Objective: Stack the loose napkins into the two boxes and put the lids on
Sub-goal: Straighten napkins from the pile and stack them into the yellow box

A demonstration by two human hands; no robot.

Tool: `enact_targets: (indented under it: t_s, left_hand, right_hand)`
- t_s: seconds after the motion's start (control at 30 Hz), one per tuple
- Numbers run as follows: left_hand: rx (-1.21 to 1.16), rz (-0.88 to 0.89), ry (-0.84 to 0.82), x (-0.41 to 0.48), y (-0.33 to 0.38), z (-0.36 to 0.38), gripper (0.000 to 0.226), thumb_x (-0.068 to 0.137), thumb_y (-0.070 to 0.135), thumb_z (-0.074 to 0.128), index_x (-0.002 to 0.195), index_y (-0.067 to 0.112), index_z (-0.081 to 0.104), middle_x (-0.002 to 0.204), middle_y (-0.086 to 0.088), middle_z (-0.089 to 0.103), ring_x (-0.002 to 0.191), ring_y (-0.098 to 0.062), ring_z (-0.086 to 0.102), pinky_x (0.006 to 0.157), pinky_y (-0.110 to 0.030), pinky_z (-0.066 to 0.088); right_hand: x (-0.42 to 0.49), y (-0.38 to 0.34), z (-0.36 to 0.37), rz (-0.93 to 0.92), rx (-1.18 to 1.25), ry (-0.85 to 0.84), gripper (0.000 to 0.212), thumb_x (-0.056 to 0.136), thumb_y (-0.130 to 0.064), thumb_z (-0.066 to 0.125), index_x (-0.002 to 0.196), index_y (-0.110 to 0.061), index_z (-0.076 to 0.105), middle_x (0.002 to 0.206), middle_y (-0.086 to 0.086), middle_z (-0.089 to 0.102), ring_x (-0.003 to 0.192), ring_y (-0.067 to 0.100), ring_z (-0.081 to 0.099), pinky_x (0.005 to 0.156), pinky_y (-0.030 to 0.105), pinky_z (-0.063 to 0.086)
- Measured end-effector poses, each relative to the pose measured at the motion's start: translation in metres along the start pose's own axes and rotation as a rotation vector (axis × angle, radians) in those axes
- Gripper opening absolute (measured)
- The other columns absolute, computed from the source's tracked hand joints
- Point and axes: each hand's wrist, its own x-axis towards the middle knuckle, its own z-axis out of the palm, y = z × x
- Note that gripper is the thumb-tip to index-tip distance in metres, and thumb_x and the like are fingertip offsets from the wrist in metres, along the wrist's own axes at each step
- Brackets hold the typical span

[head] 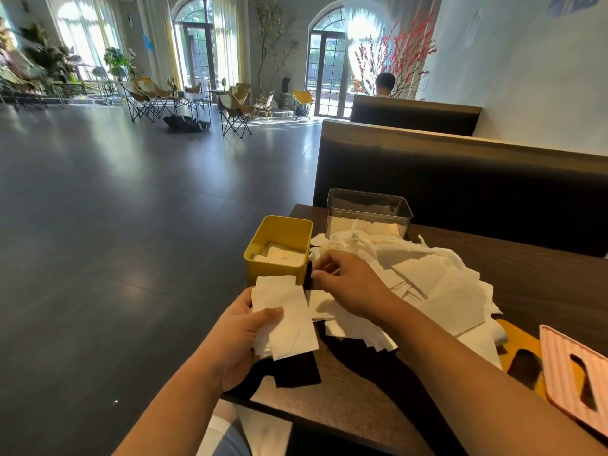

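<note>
At the far left, a wide stretch of dark floor (pixel 115 209) is seen running up to the left edge of the table (pixel 526 268). Just over that edge, a small stack of napkins (pixel 286 317) is gripped by the left hand (pixel 240 337), with the thumb laid across the top sheet and the fingers curled beneath. Beyond the stack, the yellow box (pixel 279 248) is set at the table's left corner, open, with a few napkins lying flat inside. Immediately to its right, the right hand (pixel 348 284) is lowered onto the near left edge of the pile of loose napkins (pixel 427 284). Its fingers are bent down into the paper, but it cannot be told whether a sheet is pinched. Behind the hand, the clear box (pixel 368 209) is placed against the bench back (pixel 460 179), open and partly filled. The pile is spread across the middle of the table. A strip of bare wood is left along the far side. At the near right edge, the yellow lid (pixel 523 353) is partly covered by the pile, and the pink lid (pixel 572 373) overlaps it.
</note>
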Motion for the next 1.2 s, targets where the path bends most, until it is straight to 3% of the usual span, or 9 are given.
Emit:
enact_targets:
  t_s: [0.07, 0.2, 0.3, 0.47, 0.67, 0.83, 0.97, 1.07, 1.2]
  left_hand:
    - [0.005, -0.002, 0.018, 0.001, 0.000, -0.003, 0.037, 0.103, 0.002, 0.059, 0.134, 0.023, 0.057, 0.097, 0.007, 0.080, 0.078, -0.008, 0.078, 0.051, -0.021, 0.058]
    - [-0.019, 0.017, 0.032, 0.002, 0.002, -0.005, 0.034, 0.104, 0.000, 0.055, 0.131, 0.021, 0.058, 0.092, 0.006, 0.081, 0.076, -0.010, 0.078, 0.051, -0.023, 0.059]
    - [-0.037, 0.024, 0.041, 0.001, 0.004, -0.006, 0.036, 0.104, 0.000, 0.056, 0.134, 0.019, 0.058, 0.096, 0.002, 0.081, 0.078, -0.013, 0.078, 0.052, -0.025, 0.059]
    - [-0.041, 0.014, 0.037, 0.002, 0.005, -0.009, 0.034, 0.104, 0.000, 0.056, 0.132, 0.020, 0.058, 0.090, 0.006, 0.081, 0.073, -0.009, 0.077, 0.048, -0.023, 0.058]
    - [-0.051, 0.013, 0.039, 0.005, 0.004, -0.013, 0.037, 0.104, 0.002, 0.058, 0.135, 0.022, 0.059, 0.104, 0.001, 0.080, 0.086, -0.016, 0.079, 0.057, -0.027, 0.061]
    - [-0.054, 0.038, 0.047, 0.006, 0.002, -0.013, 0.038, 0.103, 0.002, 0.059, 0.134, 0.024, 0.059, 0.107, 0.001, 0.080, 0.091, -0.018, 0.079, 0.060, -0.029, 0.062]
    - [-0.051, 0.057, 0.063, 0.008, 0.001, -0.010, 0.038, 0.102, 0.004, 0.061, 0.134, 0.025, 0.059, 0.116, -0.002, 0.078, 0.103, -0.024, 0.076, 0.069, -0.033, 0.062]
    - [-0.027, 0.079, 0.057, 0.007, 0.001, -0.002, 0.037, 0.103, 0.006, 0.061, 0.133, 0.027, 0.059, 0.121, -0.001, 0.076, 0.111, -0.025, 0.072, 0.075, -0.036, 0.061]
    - [-0.011, 0.128, 0.051, 0.006, 0.001, 0.006, 0.038, 0.103, 0.005, 0.061, 0.133, 0.027, 0.059, 0.123, 0.000, 0.076, 0.116, -0.028, 0.071, 0.095, -0.048, 0.059]
  right_hand:
    - [0.002, 0.010, -0.004, -0.018, -0.187, -0.021, 0.012, 0.101, -0.029, 0.063, 0.111, -0.026, 0.068, 0.105, -0.007, 0.066, 0.094, 0.007, 0.062, 0.080, 0.026, 0.054]
    - [-0.001, 0.018, -0.003, -0.106, -0.697, -0.285, 0.048, 0.090, -0.050, 0.067, 0.133, -0.028, 0.062, 0.128, -0.003, 0.057, 0.113, 0.017, 0.057, 0.097, 0.041, 0.052]
    - [-0.003, 0.017, 0.006, -0.145, -0.873, -0.322, 0.062, 0.086, -0.059, 0.068, 0.137, -0.026, 0.056, 0.130, -0.001, 0.055, 0.118, 0.022, 0.054, 0.099, 0.044, 0.047]
    - [0.000, 0.014, 0.009, -0.199, -0.966, -0.308, 0.056, 0.089, -0.044, 0.075, 0.136, -0.022, 0.056, 0.130, 0.002, 0.056, 0.118, 0.025, 0.058, 0.094, 0.043, 0.050]
    - [-0.003, 0.022, 0.023, -0.322, -0.965, -0.083, 0.026, 0.098, -0.040, 0.061, 0.115, -0.021, 0.064, 0.115, 0.002, 0.064, 0.102, 0.026, 0.065, 0.078, 0.036, 0.047]
    - [-0.007, 0.027, 0.018, -0.250, -0.684, 0.112, 0.018, 0.100, -0.035, 0.058, 0.108, -0.022, 0.068, 0.101, -0.001, 0.064, 0.090, 0.021, 0.060, 0.074, 0.034, 0.047]
    - [-0.016, 0.016, -0.004, -0.072, -0.046, 0.236, 0.014, 0.102, -0.033, 0.063, 0.097, -0.024, 0.072, 0.087, -0.005, 0.068, 0.079, 0.011, 0.060, 0.064, 0.024, 0.044]
    - [-0.025, -0.001, -0.020, 0.031, 0.342, 0.182, 0.009, 0.102, -0.033, 0.064, 0.101, -0.029, 0.072, 0.100, -0.004, 0.071, 0.095, 0.015, 0.068, 0.072, 0.021, 0.054]
    - [-0.039, -0.017, -0.037, 0.115, 0.658, -0.031, 0.013, 0.100, -0.029, 0.065, 0.102, -0.024, 0.077, 0.100, -0.006, 0.075, 0.101, 0.020, 0.071, 0.084, 0.033, 0.062]
